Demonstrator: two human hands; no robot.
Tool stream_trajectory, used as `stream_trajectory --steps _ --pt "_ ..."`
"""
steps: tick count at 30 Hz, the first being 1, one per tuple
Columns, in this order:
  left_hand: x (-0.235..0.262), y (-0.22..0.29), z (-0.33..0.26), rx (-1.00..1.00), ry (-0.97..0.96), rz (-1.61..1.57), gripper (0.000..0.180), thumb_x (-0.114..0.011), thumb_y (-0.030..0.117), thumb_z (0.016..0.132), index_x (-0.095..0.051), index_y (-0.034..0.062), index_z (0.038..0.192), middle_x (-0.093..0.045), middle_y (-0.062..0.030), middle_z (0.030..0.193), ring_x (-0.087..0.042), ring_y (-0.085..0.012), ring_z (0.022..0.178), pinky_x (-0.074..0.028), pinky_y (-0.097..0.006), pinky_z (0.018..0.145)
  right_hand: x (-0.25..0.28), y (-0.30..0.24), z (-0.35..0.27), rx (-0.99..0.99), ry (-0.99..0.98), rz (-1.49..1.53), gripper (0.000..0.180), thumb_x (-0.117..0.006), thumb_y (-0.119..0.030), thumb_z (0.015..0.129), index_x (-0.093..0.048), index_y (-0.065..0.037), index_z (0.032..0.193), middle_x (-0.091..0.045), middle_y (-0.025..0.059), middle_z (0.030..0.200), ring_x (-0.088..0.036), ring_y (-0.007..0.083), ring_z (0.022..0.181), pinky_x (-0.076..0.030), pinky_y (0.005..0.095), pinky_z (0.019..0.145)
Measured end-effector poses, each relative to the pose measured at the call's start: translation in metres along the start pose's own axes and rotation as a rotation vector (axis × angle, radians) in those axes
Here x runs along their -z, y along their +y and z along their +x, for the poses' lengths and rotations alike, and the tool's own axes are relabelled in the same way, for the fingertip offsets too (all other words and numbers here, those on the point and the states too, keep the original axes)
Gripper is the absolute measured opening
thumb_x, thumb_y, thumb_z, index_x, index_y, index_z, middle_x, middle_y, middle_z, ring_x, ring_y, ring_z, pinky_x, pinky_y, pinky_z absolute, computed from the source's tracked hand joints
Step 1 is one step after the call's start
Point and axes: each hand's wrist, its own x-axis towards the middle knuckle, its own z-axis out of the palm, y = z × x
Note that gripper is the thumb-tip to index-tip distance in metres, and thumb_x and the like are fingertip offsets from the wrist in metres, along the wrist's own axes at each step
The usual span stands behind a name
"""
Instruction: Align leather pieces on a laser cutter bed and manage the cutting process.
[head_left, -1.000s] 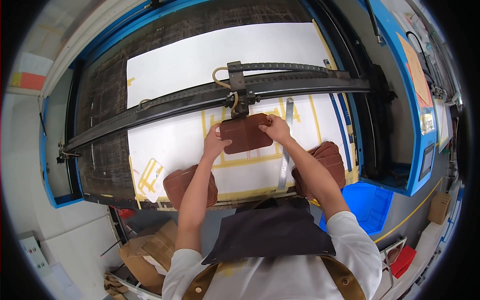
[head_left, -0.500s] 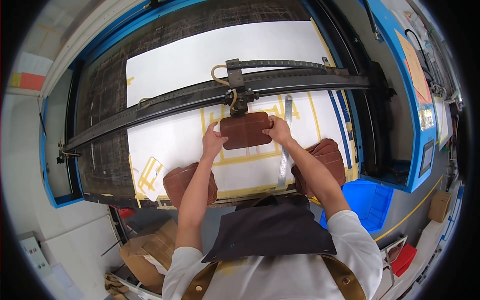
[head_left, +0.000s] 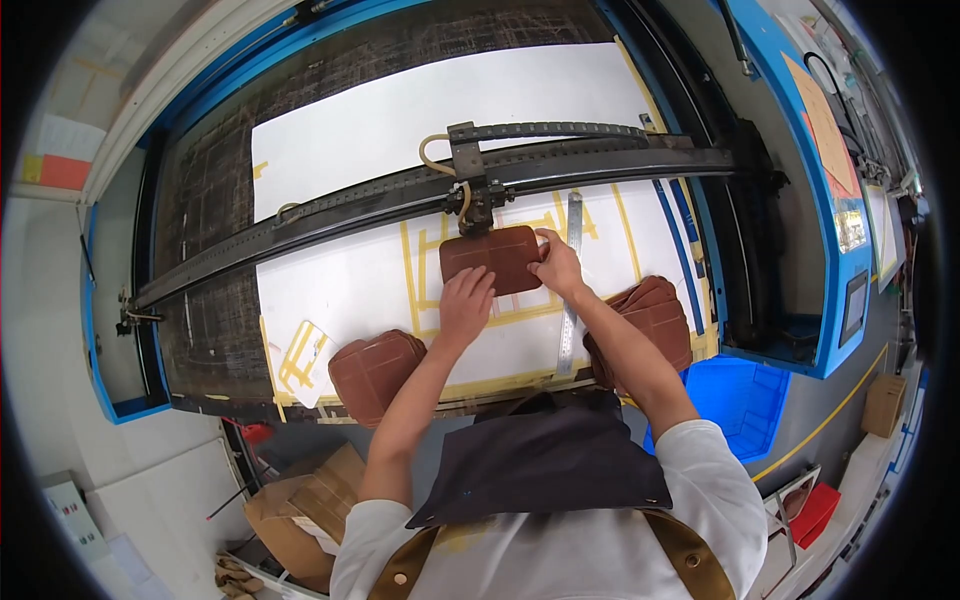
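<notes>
A brown leather panel point(head_left: 508, 252) with rounded corners lies on the white board point(head_left: 350, 270), just below the black carriage head point(head_left: 477, 212) of a flatbed machine. My left hand point(head_left: 466, 305) rests with extended fingers on the panel's lower left part. At the right edge, my right hand point(head_left: 560, 268) pinches the panel between thumb and fingers. A pile of similar brown leather pieces point(head_left: 372, 372) sits left of my left forearm. Another leather pile point(head_left: 655, 325) is by my right forearm, which partly hides it.
Across the bed runs a black gantry beam point(head_left: 330, 228). A steel ruler point(head_left: 570, 300) lies right of the panel, amid yellow tape lines. At the left is a white taped template point(head_left: 305, 360). A blue bin point(head_left: 745, 410) stands beyond the bed's front right edge.
My left hand has moved right, from the panel's left edge onto its lower left surface. The right hand keeps its grip at the right edge, and the panel has barely shifted.
</notes>
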Motion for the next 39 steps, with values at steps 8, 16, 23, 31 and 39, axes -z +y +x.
stream_trajectory --steps 8,16,23,31,39 --pt "-0.013 0.002 0.010 0.019 -0.137 0.086 0.049 -0.060 0.023 0.092 -0.051 0.0056 0.136 -0.044 -0.0127 0.147 -0.039 -0.0314 0.137 -0.030 -0.051 0.113 -0.032 -0.006 -0.009 0.612 0.150 -0.304 0.049 -0.062 -0.012 0.084 -0.053 -0.006 0.132 -0.051 0.0158 0.138 -0.047 0.0331 0.129 -0.038 0.0426 0.108" --pt "-0.018 -0.015 0.019 0.065 -0.168 0.149 0.066 -0.057 0.038 0.093 -0.039 0.0030 0.146 -0.036 -0.0179 0.152 -0.031 -0.0332 0.143 -0.024 -0.053 0.115 -0.040 -0.003 -0.005 0.607 0.015 -0.560 0.061 -0.051 -0.037 0.095 -0.037 -0.013 0.149 -0.027 0.0130 0.157 -0.023 0.0310 0.145 -0.016 0.0489 0.119" --pt "-0.010 -0.011 -0.001 0.223 -0.148 0.207 0.066 -0.056 0.041 0.095 -0.038 0.0044 0.147 -0.031 -0.0186 0.155 -0.027 -0.0354 0.144 -0.020 -0.054 0.115 -0.028 -0.003 -0.011 0.554 -0.049 -0.640 0.062 -0.045 -0.046 0.098 -0.032 -0.019 0.152 -0.017 0.0123 0.161 -0.012 0.0298 0.149 -0.009 0.0520 0.119" --pt "-0.015 0.016 -0.040 0.332 -0.104 0.105 0.059 -0.054 0.034 0.096 -0.041 0.0037 0.145 -0.033 -0.0213 0.153 -0.028 -0.0384 0.143 -0.021 -0.056 0.115 0.000 0.032 -0.036 0.565 -0.061 -0.662 0.062 -0.048 -0.044 0.098 -0.033 -0.016 0.151 -0.018 0.0147 0.160 -0.015 0.0307 0.149 -0.011 0.0510 0.119" --pt "-0.017 0.056 -0.044 0.055 -0.200 0.114 0.054 -0.052 0.031 0.097 -0.043 0.0057 0.144 -0.040 -0.0127 0.151 -0.034 -0.0312 0.141 -0.022 -0.053 0.116 0.013 0.058 -0.057 0.469 0.142 -0.306 0.047 -0.065 -0.012 0.084 -0.054 -0.005 0.130 -0.046 0.0204 0.141 -0.048 0.0394 0.126 -0.041 0.0445 0.105"
